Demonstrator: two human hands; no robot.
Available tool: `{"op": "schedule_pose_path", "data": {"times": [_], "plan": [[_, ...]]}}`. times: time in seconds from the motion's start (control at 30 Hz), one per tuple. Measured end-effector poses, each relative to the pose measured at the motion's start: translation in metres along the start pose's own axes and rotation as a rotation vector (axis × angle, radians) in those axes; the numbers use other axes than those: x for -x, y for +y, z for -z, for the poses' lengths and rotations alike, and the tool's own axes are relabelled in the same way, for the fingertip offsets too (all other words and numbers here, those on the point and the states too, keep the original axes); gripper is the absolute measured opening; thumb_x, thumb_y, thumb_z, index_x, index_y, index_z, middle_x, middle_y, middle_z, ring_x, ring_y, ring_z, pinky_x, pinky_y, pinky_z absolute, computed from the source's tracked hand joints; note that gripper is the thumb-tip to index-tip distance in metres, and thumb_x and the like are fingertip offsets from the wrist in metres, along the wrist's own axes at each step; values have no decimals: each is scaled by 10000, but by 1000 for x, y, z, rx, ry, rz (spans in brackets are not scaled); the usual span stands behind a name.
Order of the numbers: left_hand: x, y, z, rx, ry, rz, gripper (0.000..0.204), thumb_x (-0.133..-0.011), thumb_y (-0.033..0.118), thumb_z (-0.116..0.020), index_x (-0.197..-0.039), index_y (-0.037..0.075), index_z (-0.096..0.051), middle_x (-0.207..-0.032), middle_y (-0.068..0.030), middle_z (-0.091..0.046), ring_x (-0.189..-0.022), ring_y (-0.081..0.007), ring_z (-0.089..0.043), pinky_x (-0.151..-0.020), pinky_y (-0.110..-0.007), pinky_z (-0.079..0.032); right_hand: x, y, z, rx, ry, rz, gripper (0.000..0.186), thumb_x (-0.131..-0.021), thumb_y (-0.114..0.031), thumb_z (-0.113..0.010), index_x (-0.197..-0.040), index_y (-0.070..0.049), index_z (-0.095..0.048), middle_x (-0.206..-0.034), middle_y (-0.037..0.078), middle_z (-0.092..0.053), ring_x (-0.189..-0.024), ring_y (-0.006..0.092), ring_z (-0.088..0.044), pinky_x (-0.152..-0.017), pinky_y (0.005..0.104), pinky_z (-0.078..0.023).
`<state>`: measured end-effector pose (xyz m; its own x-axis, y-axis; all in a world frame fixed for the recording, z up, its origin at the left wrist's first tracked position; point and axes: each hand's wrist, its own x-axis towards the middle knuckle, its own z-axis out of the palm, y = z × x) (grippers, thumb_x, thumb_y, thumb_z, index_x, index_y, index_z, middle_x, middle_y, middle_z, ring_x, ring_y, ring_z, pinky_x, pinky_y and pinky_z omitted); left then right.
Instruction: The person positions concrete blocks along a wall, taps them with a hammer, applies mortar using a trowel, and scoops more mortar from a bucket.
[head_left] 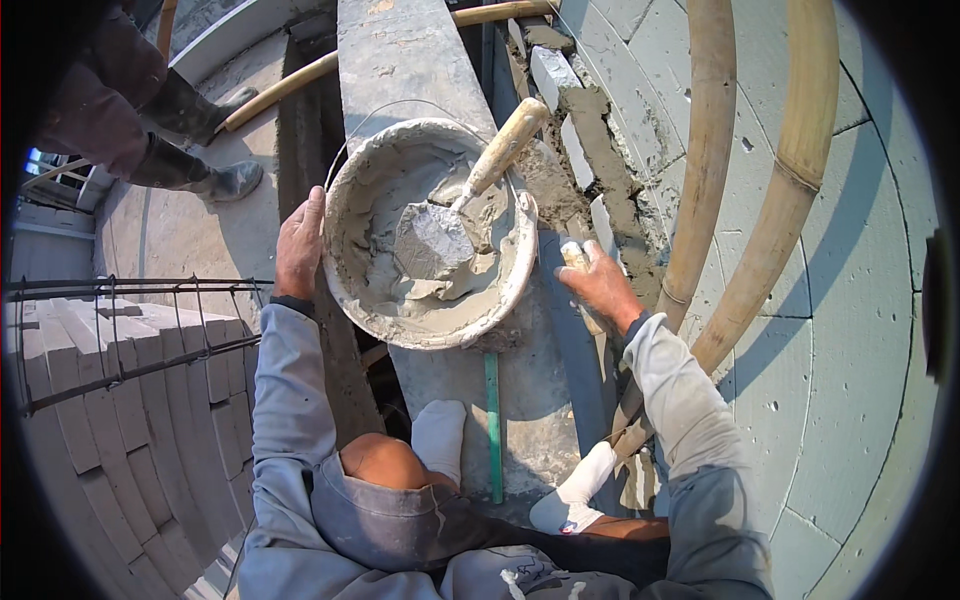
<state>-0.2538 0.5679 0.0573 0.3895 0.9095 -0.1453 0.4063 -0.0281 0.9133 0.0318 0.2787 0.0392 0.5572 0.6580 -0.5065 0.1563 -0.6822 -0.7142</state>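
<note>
- Grey clothes (480, 572) and a bare knee (383, 462) are closest, at the bottom middle of the frame.
- One round bucket (521, 260) sits in the upper middle, full of wet grey mud mix (465, 305).
- Inside it lies a trowel (505, 150), its handle pointing to the upper right.
- The left hand (298, 248) touches the bucket's left side; I cannot tell if its fingers squeeze.
- The right hand (602, 288), right of the middle, has its fingers curled around a pale handle (574, 256).
- A green strip (493, 428) lies below the bucket.
- Two bamboo poles (703, 150) stand at the upper right.
- Someone else's dark boots (225, 182) are at the upper left.
</note>
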Motion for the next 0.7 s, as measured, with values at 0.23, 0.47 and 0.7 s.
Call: {"op": "schedule_pose_path", "data": {"times": [0.23,0.47,0.7], "plan": [[4,12,-11,-40,149,-176,434,-960,376,-551,-905,-48,-625,-746,-43,-576,-706,-116,-478,-669,-279,-412,-175,-5,-59,-94,23,253,468,-787,-393,-688,-1106,-57,-626,-975,205,-677,-866,341,-660,-757,392,-495],[2,9,-21,51,103,-66,398,-971,340,-543,-809,-22,-581,-721,21,-482,-703,-86,-411,-638,-251,-367,-245,9,-73,-297,102,506,380,-828,-315,-651,-1068,-22,-630,-937,176,-681,-825,286,-667,-723,359,-506],[-3,4,-7,24,97,-52,372,-952,319,-566,-795,-18,-561,-705,9,-447,-692,-86,-396,-634,-251,-362,-118,-72,-15,-577,549,402,250,-909,-171,-543,-1069,2,-625,-979,92,-650,-859,160,-625,-721,274,-524]]}}
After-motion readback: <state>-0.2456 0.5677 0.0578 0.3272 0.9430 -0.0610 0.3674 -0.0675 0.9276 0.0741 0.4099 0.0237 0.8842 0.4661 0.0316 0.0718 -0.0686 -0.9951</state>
